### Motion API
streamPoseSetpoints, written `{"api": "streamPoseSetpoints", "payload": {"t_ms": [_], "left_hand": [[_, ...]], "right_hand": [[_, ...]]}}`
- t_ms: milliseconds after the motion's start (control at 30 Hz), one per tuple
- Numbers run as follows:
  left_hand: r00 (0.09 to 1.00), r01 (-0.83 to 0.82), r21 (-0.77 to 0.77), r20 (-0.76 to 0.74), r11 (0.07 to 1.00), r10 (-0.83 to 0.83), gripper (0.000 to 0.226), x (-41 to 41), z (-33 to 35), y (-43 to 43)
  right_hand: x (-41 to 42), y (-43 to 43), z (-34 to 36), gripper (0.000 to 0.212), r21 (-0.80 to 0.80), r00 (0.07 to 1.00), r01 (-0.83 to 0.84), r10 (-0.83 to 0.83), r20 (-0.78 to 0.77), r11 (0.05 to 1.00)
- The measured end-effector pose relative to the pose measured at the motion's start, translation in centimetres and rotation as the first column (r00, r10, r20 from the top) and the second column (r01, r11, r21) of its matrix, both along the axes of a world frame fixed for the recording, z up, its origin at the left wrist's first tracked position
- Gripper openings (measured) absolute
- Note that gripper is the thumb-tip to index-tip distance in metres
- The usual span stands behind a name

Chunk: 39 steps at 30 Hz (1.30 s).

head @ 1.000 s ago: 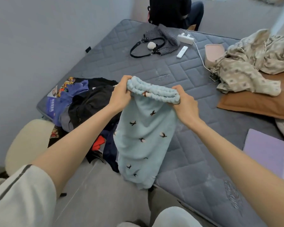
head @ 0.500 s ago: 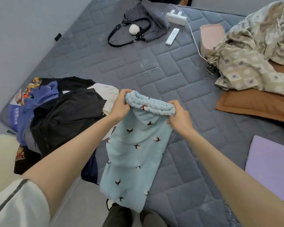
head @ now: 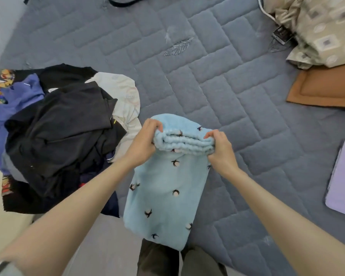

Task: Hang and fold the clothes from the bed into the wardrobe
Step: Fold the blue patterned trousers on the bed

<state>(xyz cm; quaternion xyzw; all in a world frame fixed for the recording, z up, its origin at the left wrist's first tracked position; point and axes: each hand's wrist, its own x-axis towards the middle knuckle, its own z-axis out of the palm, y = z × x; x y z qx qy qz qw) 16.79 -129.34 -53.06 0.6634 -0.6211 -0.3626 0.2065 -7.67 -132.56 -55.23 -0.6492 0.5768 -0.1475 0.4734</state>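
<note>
The light-blue fleece garment (head: 163, 188) is gripped at its ruffled waistband by the left hand (head: 142, 143) and right hand (head: 220, 151), fingers curled tight. It is held over the bed (head: 217, 80) edge, beside a clothes pile (head: 56, 132).

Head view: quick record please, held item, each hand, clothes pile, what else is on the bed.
held item: light blue fleece garment, dark-and-white print, hanging from its bunched waistband
left hand: grips waistband's left end
right hand: grips waistband's right end
pile: clothes pile on the mattress, left of the garment; black on top, blue and cream beneath
other: brown pillow, patterned blanket, purple pad at right
</note>
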Motion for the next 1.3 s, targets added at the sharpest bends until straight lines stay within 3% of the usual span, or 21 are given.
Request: {"api": "streamPoseSetpoints", "payload": {"t_ms": [200, 300, 367, 467, 533, 567, 633, 667, 733, 800, 867, 1000, 1133, 1167, 1233, 1300], "left_hand": [[0.936, 0.197, 0.182, 0.259, 0.963, -0.24, 0.051, 1.6, -3.5, 6.9], [0.935, 0.139, 0.337, 0.266, 0.931, -0.236, 0.042, 2.6, -5.0, 9.6], [0.967, -0.025, 0.377, 0.245, 0.926, -0.074, 0.033, 3.0, -5.7, 10.6], [0.959, -0.263, 0.321, 0.187, 0.91, 0.211, 0.02, 2.8, -6.3, 10.3], [0.941, -0.337, 0.311, 0.086, 0.889, 0.327, 0.04, 2.3, -6.6, 9.2], [0.933, -0.354, 0.281, 0.046, 0.892, 0.356, 0.048, 1.9, -6.7, 8.5], [0.959, -0.268, 0.124, 0.125, 0.955, 0.253, 0.057, 1.4, -7.1, 6.9], [0.965, -0.122, 0.038, 0.24, 0.992, 0.109, 0.057, 1.0, -7.7, 6.2], [0.871, 0.222, -0.001, 0.45, 0.975, -0.198, 0.057, 0.6, -9.6, 5.4], [0.726, 0.399, 0.089, 0.577, 0.912, -0.374, 0.058, 0.7, -11.9, 5.6], [0.665, 0.403, 0.163, 0.624, 0.9, -0.411, 0.057, 1.2, -13.9, 6.3], [0.643, 0.404, 0.231, 0.617, 0.885, -0.454, 0.055, 1.3, -14.1, 5.2], [0.794, 0.295, 0.015, 0.552, 0.955, -0.254, 0.041, 0.8, -11.2, 0.7], [0.806, 0.29, 0.015, 0.535, 0.957, -0.253, 0.033, 1.0, -10.9, -0.7], [0.772, 0.343, 0.171, 0.508, 0.924, -0.381, 0.066, 1.3, -10.9, -3.1], [0.679, 0.392, 0.42, 0.469, 0.818, -0.566, 0.089, 1.2, -11.2, -4.9]], "right_hand": [[0.7, 7.6, -3.7, 0.049, 0.149, 0.912, -0.262, 0.295, -0.285, 0.953], [1.5, 9.7, -4.7, 0.036, 0.307, 0.807, -0.299, 0.411, -0.425, 0.904], [2.1, 10.1, -4.8, 0.031, 0.304, 0.82, -0.184, 0.316, -0.478, 0.935], [3.3, 10.0, -4.5, 0.032, 0.055, 0.874, 0.142, -0.1, -0.475, 0.988], [3.9, 9.5, -4.6, 0.047, -0.011, 0.878, 0.305, -0.286, -0.385, 0.952], [4.1, 9.1, -4.7, 0.055, 0.002, 0.886, 0.325, -0.303, -0.351, 0.946], [4.3, 8.4, -5.5, 0.065, 0.022, 0.91, 0.221, -0.198, -0.364, 0.975], [4.4, 8.2, -6.1, 0.066, 0.015, 0.911, 0.123, -0.107, -0.399, 0.992], [4.5, 8.2, -7.6, 0.067, 0.01, 0.872, -0.083, 0.078, -0.483, 0.996], [4.2, 9.0, -9.3, 0.066, 0.064, 0.788, -0.237, 0.23, -0.57, 0.969], [3.6, 10.0, -10.6, 0.06, 0.14, 0.73, -0.279, 0.305, -0.612, 0.95], [3.2, 9.8, -10.5, 0.053, 0.17, 0.734, -0.254, 0.305, -0.606, 0.952], [3.2, 6.5, -8.0, 0.021, -0.196, 0.852, -0.119, -0.001, -0.524, 0.973], [3.0, 5.4, -7.8, 0.022, -0.213, 0.868, -0.087, -0.031, -0.496, 0.973], [2.7, 3.4, -7.7, 0.043, -0.118, 0.878, -0.102, 0.033, -0.478, 0.988], [2.8, 1.6, -8.3, 0.065, 0.027, 0.861, -0.17, 0.162, -0.481, 0.985]]}}
